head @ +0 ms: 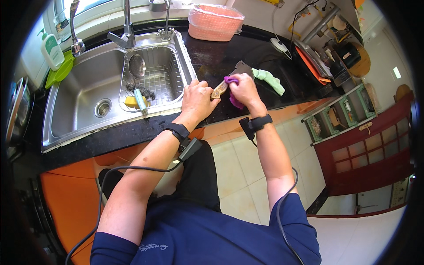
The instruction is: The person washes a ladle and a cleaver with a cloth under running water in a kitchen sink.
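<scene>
My left hand grips the end of a patterned, light brown handle at the counter's edge beside the sink. The handle leads to a wide metal blade, which looks like a kitchen cleaver's and lies partly behind my right hand. A purple cloth is bunched in my right hand and pressed around the spot where handle and blade meet. Just right of the blade, a pale green cloth lies crumpled on the black countertop. My right palm and part of the blade are hidden.
A steel double sink holds a wire basket with a skimmer, a yellow sponge and a dark scourer. At the back stands a pink basket. A soap bottle is far left. Cables run along both arms.
</scene>
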The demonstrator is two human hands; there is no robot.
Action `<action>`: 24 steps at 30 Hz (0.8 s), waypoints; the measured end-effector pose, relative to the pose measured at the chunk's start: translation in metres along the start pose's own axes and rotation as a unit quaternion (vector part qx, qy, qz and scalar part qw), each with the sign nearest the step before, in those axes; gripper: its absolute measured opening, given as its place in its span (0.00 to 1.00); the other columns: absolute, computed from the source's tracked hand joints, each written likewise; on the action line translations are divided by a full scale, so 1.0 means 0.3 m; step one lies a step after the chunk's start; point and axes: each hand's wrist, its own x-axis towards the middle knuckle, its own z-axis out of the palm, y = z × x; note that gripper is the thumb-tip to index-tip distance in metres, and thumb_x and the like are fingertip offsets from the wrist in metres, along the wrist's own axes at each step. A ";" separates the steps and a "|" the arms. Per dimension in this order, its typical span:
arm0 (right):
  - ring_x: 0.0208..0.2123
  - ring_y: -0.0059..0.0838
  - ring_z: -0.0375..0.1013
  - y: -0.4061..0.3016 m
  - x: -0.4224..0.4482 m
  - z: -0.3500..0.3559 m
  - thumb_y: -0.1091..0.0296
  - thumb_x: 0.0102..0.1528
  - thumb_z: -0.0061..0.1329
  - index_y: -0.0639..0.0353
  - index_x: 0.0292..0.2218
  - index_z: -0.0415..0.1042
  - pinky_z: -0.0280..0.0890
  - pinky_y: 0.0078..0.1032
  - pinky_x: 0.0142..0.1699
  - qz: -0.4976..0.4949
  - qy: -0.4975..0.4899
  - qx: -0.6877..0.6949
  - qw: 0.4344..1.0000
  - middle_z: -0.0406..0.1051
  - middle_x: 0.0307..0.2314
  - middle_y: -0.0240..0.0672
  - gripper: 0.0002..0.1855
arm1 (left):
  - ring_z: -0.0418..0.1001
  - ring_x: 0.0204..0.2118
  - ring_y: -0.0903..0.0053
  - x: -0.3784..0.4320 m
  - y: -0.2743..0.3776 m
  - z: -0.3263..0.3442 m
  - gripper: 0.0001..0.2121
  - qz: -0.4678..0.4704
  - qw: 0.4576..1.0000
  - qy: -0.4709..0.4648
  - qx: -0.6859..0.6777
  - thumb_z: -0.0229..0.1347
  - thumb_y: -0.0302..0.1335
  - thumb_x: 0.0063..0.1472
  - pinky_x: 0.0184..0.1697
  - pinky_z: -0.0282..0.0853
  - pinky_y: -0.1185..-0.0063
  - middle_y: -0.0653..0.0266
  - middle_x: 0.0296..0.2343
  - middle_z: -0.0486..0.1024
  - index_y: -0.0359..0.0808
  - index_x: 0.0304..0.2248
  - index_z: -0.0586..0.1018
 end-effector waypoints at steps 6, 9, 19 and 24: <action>0.37 0.47 0.71 0.005 -0.021 0.029 0.71 0.50 0.49 0.59 0.38 0.81 0.67 0.38 0.48 -0.028 -0.016 -0.019 0.999 0.72 0.31 0.49 0.14 | 0.70 0.42 0.68 0.000 -0.006 0.002 0.15 0.002 1.000 0.008 -0.016 0.67 0.39 0.48 0.48 0.65 0.69 0.68 0.30 0.75 0.39 0.32 0.86; 0.37 0.47 0.70 0.002 -0.029 0.030 0.73 0.49 0.48 0.59 0.38 0.81 0.67 0.38 0.47 -0.040 -0.019 -0.024 0.999 0.72 0.30 0.48 0.15 | 0.70 0.41 0.68 -0.002 -0.008 0.007 0.15 0.004 1.000 0.005 -0.016 0.67 0.40 0.48 0.47 0.65 0.69 0.68 0.29 0.75 0.39 0.32 0.86; 0.36 0.46 0.69 -0.024 -0.050 0.031 0.75 0.50 0.46 0.57 0.38 0.80 0.66 0.38 0.45 -0.053 -0.018 -0.030 0.998 0.70 0.30 0.45 0.15 | 0.70 0.41 0.68 0.000 -0.004 0.001 0.14 0.011 1.000 0.004 -0.013 0.67 0.41 0.48 0.45 0.65 0.70 0.68 0.29 0.74 0.40 0.31 0.86; 0.36 0.46 0.68 -0.046 -0.055 0.028 0.75 0.51 0.46 0.55 0.37 0.79 0.66 0.38 0.44 -0.053 -0.018 -0.030 0.998 0.69 0.29 0.44 0.13 | 0.71 0.40 0.68 -0.001 -0.011 0.003 0.14 0.020 1.000 0.013 -0.012 0.67 0.40 0.48 0.44 0.66 0.69 0.68 0.29 0.74 0.40 0.30 0.86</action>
